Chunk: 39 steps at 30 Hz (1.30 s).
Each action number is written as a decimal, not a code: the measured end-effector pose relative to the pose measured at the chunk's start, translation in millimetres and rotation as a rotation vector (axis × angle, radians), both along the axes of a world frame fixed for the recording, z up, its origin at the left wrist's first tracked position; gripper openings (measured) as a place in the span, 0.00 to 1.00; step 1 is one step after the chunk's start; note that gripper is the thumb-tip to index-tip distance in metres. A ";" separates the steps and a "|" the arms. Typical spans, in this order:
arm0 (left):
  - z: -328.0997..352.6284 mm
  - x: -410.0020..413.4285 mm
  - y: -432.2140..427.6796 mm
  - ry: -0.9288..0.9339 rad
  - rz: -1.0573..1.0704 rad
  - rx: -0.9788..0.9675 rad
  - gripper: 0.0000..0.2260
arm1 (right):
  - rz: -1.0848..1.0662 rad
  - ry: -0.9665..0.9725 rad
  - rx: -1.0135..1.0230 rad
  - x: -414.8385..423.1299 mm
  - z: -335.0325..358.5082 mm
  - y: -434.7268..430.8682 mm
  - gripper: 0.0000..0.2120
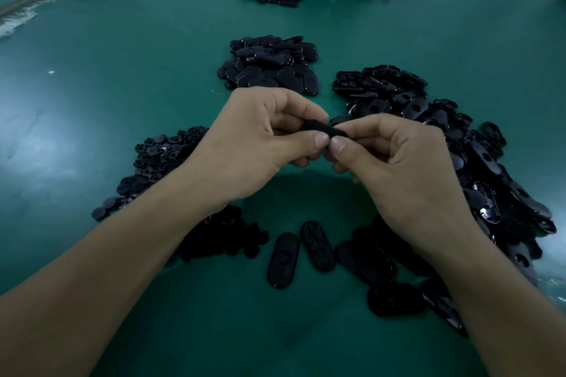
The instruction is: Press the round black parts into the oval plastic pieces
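While both hands meet over the green table (128, 49), the left hand (254, 144) and right hand (398, 162) pinch one black oval piece (321, 131) between thumbs and curled fingers. Round black parts (159, 156) heap left of that piece, and loose ovals (477, 159) heap to its right.

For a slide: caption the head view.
Left hand and right hand pinch one oval piece over the green table amid piles of black parts.

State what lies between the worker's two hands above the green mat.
In the head view, one black piece spans the gap, pinched by the left hand and the right hand; its shape is mostly hidden.
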<state>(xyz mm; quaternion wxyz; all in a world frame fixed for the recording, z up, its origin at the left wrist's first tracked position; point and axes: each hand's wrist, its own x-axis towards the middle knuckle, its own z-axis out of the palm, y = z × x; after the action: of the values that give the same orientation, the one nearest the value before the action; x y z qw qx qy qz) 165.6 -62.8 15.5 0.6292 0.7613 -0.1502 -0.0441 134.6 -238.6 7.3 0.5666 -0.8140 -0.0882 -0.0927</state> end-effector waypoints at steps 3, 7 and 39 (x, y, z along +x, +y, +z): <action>0.3 0.1 -0.2 -0.008 -0.007 0.012 0.06 | -0.004 -0.008 -0.001 -0.2 0.2 -0.7 0.05; -0.1 0.4 -0.9 -0.017 -0.022 0.022 0.06 | -0.026 -0.015 -0.007 0.0 -1.1 -2.1 0.04; -7.4 6.4 4.6 -0.121 0.108 0.209 0.08 | -0.119 -0.099 -0.254 -4.9 -11.0 4.7 0.11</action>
<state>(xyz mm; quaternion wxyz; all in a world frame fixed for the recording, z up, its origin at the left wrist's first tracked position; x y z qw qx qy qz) 172.0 -58.2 8.1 0.5377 0.8310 -0.1411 0.0205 129.7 -234.0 -3.7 0.4477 -0.8772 -0.0789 -0.1542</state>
